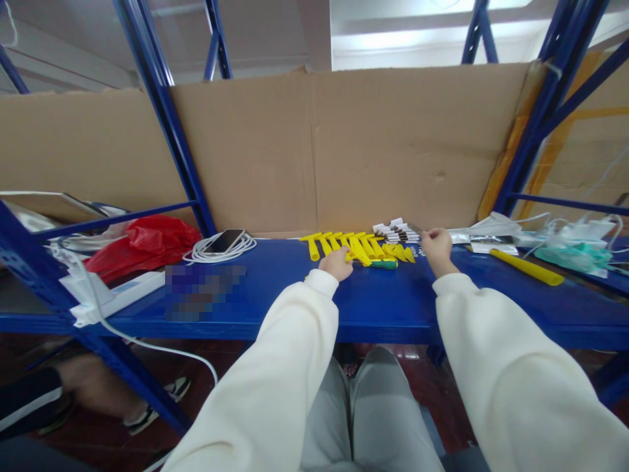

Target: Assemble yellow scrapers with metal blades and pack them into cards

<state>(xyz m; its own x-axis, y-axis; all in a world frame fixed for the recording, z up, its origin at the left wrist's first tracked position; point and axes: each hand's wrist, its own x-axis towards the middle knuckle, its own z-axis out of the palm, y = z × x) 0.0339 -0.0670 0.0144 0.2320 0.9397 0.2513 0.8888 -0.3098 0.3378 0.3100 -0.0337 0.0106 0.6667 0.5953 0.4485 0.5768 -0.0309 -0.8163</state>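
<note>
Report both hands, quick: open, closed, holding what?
Left hand: closed on a yellow piece.
Right hand: closed; cannot tell what, if anything, it pinches.

T-shaped yellow tools lie in a row on the blue shelf, heads to the rear, handles forward. One further yellow tool is held at an angle before the row. A green-handled item, apparently a screwdriver, lies beside it. Yellow wedges and white-and-dark pieces lie grouped to the right.
</note>
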